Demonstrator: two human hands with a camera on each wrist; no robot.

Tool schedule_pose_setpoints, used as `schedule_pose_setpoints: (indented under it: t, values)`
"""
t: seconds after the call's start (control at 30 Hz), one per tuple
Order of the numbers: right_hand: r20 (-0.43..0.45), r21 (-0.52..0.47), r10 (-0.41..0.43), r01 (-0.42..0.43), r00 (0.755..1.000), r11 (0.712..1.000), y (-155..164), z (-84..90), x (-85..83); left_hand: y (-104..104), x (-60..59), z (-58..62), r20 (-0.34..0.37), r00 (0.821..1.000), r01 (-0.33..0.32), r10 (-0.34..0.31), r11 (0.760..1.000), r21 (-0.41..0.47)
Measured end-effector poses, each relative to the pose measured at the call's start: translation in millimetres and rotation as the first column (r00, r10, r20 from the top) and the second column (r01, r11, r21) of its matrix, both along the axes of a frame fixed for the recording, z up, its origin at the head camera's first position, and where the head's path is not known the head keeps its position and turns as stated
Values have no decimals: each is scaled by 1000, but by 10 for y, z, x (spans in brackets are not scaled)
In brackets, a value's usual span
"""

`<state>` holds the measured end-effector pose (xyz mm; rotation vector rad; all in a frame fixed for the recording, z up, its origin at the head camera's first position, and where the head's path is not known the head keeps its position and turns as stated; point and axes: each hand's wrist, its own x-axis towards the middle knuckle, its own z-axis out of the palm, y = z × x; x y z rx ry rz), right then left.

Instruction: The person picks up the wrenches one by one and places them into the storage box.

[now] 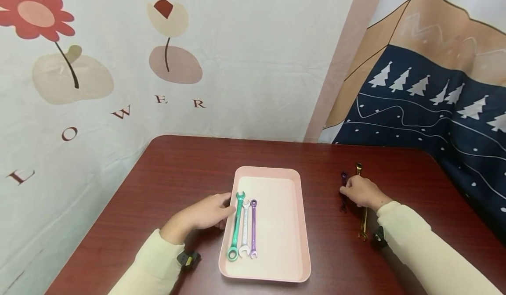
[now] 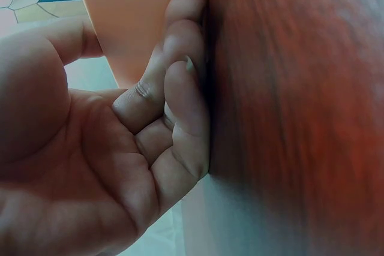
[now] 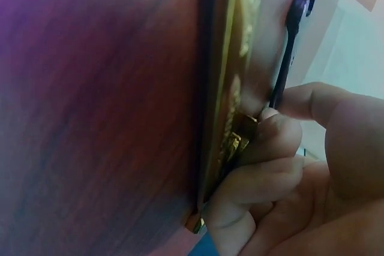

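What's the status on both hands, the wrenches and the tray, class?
Left hand rests against tray, holding nothing. Right hand on gold wrench, dark wrench beside it on the table. Three wrenches in tray. Nothing in the way.

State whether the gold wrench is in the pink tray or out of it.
Out. The gold wrench lies on the table right of the pink tray, under the right hand.

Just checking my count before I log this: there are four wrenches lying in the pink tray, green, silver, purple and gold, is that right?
Not quite. The pink tray holds three: the green wrench, the silver wrench and the purple wrench. The gold wrench lies on the table right of the tray, under the right hand, as the head view shows.
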<state>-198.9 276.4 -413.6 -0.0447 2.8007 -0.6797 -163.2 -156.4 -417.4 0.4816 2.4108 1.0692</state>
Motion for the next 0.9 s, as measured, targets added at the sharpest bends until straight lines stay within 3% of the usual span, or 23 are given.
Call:
schedule_pose_setpoints:
  t: [0.27,0.9]
  values:
    - [14,-31,11,-10,1000,999,16,2,-1,-5,-3,-14,2,1000,0,0,1000,5]
    - [12,0,25,-25,1000,1000,13,-14,-3,-1,-10,-12,-3,1000,-5,5,1000,-8]
